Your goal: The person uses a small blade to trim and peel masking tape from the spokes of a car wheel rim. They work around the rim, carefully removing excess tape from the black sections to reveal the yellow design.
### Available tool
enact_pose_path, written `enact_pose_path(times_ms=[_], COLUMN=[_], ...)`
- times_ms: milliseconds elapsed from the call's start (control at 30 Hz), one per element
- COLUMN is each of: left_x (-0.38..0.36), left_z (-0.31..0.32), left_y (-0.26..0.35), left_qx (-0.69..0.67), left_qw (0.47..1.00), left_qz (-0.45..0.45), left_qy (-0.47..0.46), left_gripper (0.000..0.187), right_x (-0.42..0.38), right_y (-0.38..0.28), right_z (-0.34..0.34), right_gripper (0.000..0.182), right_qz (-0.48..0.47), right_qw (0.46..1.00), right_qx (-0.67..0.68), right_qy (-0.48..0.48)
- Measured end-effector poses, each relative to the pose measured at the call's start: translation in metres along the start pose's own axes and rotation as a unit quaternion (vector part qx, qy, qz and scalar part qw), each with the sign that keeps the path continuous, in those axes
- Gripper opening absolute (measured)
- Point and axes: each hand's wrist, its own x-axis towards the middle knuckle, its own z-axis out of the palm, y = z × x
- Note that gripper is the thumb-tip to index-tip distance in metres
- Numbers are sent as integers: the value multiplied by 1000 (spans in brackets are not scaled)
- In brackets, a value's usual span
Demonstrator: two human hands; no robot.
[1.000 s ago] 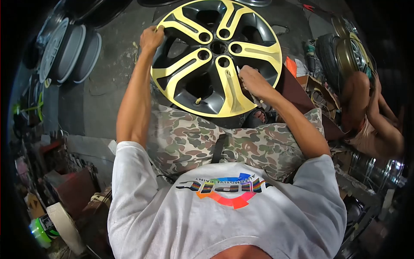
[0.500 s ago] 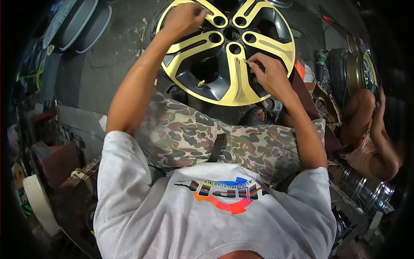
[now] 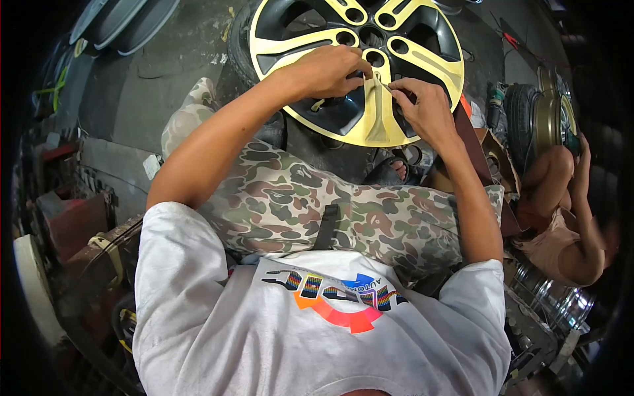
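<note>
A black alloy wheel rim lies face up before my knees, its spokes covered with yellow masking tape. My left hand reaches over the left side, with thumb and bent fingers drawn together at the top of the nearest spoke. Whatever is between those fingertips is too small to see. On the other side of the same spoke, my right hand pinches a small thin blade, its tip close to the tape. An untaped slot runs down the middle of this spoke.
Silver rims stand at the upper left. At the right, another person crouches by a tyre and a gold rim. An open cardboard box sits beside my right forearm. A white round object is at the far left.
My left hand has come down and right from the upper left spoke to the nearest spoke, near my right hand. The view has shifted a little; the right hand still pinches the blade.
</note>
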Motion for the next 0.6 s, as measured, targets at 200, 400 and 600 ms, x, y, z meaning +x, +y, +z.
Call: enact_pose_path(times_ms=[200, 400, 600], left_x=[-9, -12, -12], left_z=[8, 20, 16], left_y=[3, 8, 11], left_qx=[11, 9, 9], left_qw=[1000, 1000, 1000], left_qz=[-4, 16, 1], left_qy=[-14, 0, -14], left_gripper=[33, 38, 42], right_x=[2, 3, 5], right_y=[4, 0, 1], right_z=[3, -2, 3], right_gripper=[20, 20, 19], right_qz=[-9, -13, -21], right_qw=[1000, 999, 999], right_qx=[-7, -26, -18], right_qy=[8, -16, -17])
